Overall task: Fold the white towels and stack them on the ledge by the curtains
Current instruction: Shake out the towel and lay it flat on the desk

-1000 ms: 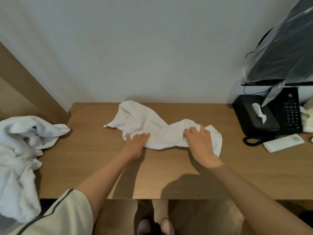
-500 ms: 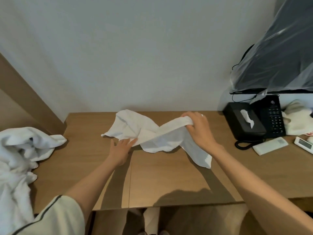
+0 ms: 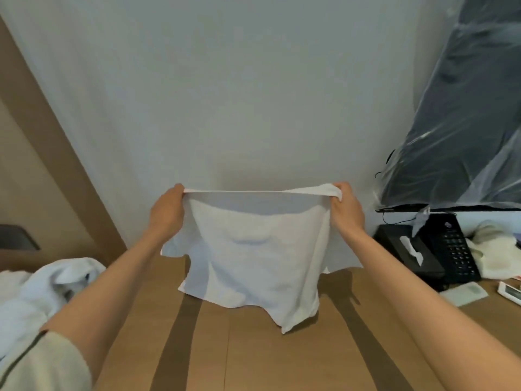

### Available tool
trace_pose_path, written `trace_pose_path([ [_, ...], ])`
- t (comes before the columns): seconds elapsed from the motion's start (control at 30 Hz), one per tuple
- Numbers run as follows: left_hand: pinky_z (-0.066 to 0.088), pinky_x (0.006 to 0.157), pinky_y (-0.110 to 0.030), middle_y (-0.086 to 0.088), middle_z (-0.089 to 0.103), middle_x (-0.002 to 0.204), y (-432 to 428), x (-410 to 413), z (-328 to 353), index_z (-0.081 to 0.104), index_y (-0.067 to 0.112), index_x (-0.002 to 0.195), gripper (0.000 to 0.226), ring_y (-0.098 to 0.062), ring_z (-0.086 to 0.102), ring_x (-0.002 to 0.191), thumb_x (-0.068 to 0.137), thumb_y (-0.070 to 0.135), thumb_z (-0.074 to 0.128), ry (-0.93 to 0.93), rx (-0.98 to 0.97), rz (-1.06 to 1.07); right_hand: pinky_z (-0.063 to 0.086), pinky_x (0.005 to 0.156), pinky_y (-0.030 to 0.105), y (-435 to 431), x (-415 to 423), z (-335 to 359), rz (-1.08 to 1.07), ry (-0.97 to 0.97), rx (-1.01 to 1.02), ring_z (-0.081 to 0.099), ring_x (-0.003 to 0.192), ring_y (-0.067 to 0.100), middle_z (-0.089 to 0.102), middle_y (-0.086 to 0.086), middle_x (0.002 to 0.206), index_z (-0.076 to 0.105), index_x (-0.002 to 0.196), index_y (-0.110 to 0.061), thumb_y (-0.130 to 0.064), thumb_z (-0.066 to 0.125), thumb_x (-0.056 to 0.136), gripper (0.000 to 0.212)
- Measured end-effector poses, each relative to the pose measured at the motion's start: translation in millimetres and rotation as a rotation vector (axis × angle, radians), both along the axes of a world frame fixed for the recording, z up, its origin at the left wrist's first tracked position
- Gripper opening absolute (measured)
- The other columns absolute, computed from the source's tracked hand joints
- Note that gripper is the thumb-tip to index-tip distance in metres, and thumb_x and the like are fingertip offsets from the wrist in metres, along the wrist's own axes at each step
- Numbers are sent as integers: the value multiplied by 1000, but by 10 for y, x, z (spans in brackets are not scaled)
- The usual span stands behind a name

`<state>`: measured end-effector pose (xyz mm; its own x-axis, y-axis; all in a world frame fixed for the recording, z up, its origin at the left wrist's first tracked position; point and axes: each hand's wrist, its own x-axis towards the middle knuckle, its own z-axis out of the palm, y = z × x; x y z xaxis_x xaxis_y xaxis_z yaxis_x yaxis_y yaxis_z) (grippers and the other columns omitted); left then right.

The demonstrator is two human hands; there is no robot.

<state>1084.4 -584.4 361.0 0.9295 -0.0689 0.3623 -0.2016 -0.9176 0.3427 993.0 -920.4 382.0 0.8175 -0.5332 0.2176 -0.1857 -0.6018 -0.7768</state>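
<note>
left grip [image 3: 166, 214]: pinched towel [image 3: 253, 249] at top-left corner.
right grip [image 3: 348, 211]: pinched top-right corner.
towel pos: hung below both grips, btwn them, over desk [image 3: 282, 362].
axis: top edge taut, horiz. L-R; body hung down, lower hem skewed.

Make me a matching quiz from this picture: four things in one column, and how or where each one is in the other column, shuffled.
1. held towel
2. towel pile
3. telephone
4. screen

A. wrapped in clear plastic
B. crumpled at the far left
C. stretched between left hand and right hand
D. black, with a keypad

Pairs: 1-C, 2-B, 3-D, 4-A
</note>
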Motion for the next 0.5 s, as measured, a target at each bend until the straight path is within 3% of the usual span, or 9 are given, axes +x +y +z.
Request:
trace_pose_path([
  [0.17, 30, 63, -38, -27, 55, 91, -63, 72, 596, 44, 0, 104, 22, -42, 54, 83, 101, 15, 29, -174, -332, 117, 33, 67, 27, 64, 139, 373, 59, -242, 171, 50, 87, 21, 56, 5, 96, 53, 103, -9, -3, 34, 93, 22],
  [0.3, 30, 64, -35, -22, 59, 91, 57, 85, 886, 48, 8, 98, 27, -40, 55, 85, 102, 29, 31, -327, -363, 173, 35, 57, 13, 46, 145, 643, 46, -452, 94, 49, 73, 12, 53, 1, 90, 49, 94, -17, -3, 37, 94, 18],
  [0.4, 28, 61, -34, -20, 58, 86, 186, 41, 925, 50, 8, 84, 33, -38, 54, 82, 101, 33, 36, -419, -300, 156, 38, 76, 34, -37, 111, 664, -92, -458, -145, 49, 94, 25, 58, 5, 97, 55, 99, -14, -8, 45, 92, 14],
  [0.5, 30, 63, -36, -18, 50, 88, 231, -73, 766, 52, 3, 75, 43, -36, 50, 80, 100, 36, 40, -360, -315, 173, 28, 89, 37, -102, 19, 522, -153, -375, -333, 41, 108, 29, 61, 5, 114, 60, 106, -13, -17, 50, 94, 16],
])
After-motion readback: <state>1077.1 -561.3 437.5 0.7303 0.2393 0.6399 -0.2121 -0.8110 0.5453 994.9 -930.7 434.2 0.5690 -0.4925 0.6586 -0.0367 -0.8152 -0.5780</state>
